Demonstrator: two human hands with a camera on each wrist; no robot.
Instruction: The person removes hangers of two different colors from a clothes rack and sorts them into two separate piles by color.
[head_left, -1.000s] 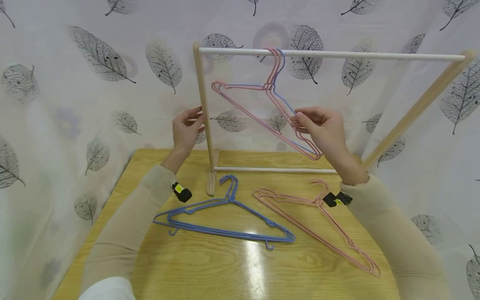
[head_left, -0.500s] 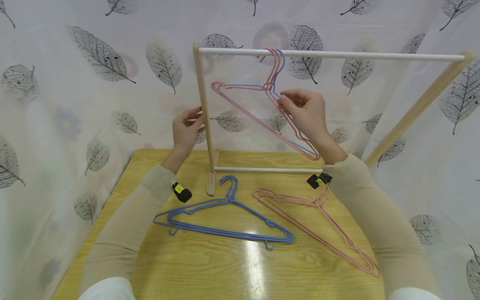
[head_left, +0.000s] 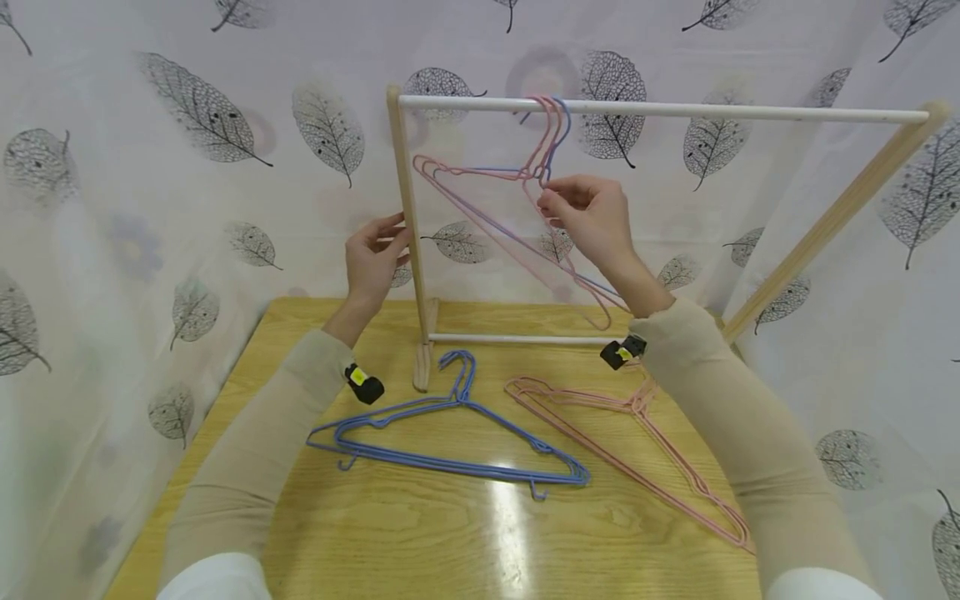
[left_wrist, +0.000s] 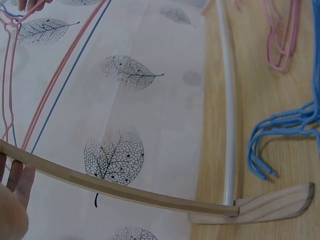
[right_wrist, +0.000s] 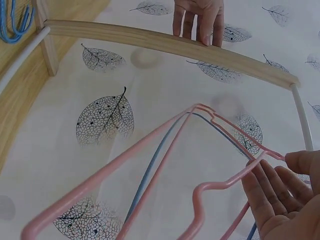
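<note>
My left hand holds the left wooden post of the clothes rack, fingers partly behind it. On the white top rail hang several wire hangers, pink ones and a blue hanger. At the neck of a pink hanger, my right hand pinches the wire between thumb and fingers. The hook of that hanger is still over the rail. My left fingers show beside the post in the left wrist view.
A stack of blue hangers lies on the wooden table. To its right lie pink hangers, partly under my right forearm. The lower white rail crosses behind them; a leaf-print curtain hangs around.
My right hand has moved left and up along the hanging hangers to the neck. One pink hanger has swung, its left end apart from the others. The left hand has stayed on the post.
</note>
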